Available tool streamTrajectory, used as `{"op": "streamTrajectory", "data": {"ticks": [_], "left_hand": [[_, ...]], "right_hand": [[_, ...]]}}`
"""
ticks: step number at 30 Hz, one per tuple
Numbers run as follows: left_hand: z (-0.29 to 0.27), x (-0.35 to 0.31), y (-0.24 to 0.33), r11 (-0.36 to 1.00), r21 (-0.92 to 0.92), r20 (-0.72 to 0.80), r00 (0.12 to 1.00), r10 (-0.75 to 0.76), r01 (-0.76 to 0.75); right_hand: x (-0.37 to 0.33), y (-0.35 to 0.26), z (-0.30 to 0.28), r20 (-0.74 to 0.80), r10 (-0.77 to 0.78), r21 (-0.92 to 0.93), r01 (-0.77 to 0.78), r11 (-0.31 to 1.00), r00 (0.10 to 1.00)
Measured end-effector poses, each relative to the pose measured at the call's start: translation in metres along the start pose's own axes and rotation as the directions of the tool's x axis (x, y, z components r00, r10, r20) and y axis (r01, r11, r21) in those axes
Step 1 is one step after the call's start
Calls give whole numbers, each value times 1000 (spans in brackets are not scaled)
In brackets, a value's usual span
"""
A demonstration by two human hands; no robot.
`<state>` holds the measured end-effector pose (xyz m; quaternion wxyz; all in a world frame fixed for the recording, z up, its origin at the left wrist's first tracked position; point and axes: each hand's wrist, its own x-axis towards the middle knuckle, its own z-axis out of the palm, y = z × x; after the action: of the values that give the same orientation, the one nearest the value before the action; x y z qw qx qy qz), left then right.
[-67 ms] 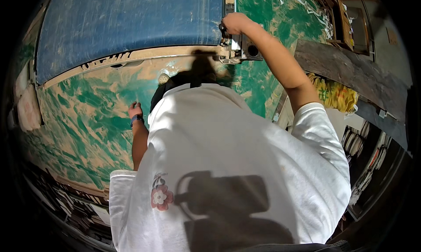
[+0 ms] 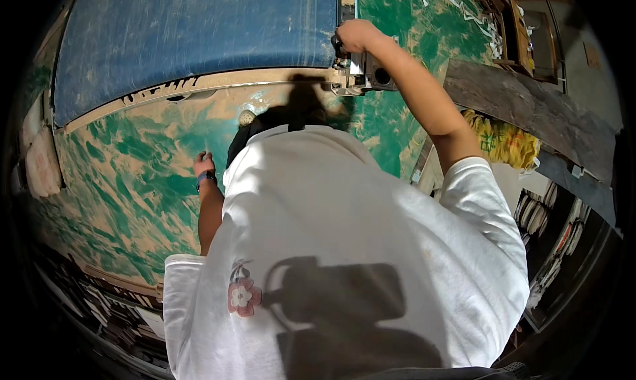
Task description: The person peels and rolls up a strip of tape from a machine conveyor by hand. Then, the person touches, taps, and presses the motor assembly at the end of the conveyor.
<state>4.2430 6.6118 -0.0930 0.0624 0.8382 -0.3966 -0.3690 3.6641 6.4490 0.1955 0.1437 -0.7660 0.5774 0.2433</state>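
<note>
At the near right corner of a belt machine, my right hand [image 2: 356, 36] is closed around a small black knob [image 2: 337, 46] on its side. The fingers cover much of that knob, so its full shape is hidden. The machine's wide blue belt [image 2: 199, 32] lies just left of this hand and is dusty. My left hand [image 2: 204, 163] hangs low by my side over the floor, a watch on its wrist. It holds nothing, and its fingers are loosely bent and apart.
Dust streaks the green floor [image 2: 132, 181]. A dark grey board [image 2: 530, 115] lies to the right, with a yellow printed bag [image 2: 500, 140] beneath its edge. Wooden frames [image 2: 520, 32] stand at the far right. Stacked strips [image 2: 126, 314] lie at the lower left.
</note>
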Motion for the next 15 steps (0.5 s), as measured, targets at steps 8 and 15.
{"op": "streamTrajectory", "data": {"ticks": [8,15], "left_hand": [[0,35,21,988,76,70,989,130,-135],[-36,54,42,970,116,146,970,194,-212]], "right_hand": [[-40,-69,44,-353,115,-8,-126,992,929],[-50,-123,93,-586,347,198,-285,938,732]]}}
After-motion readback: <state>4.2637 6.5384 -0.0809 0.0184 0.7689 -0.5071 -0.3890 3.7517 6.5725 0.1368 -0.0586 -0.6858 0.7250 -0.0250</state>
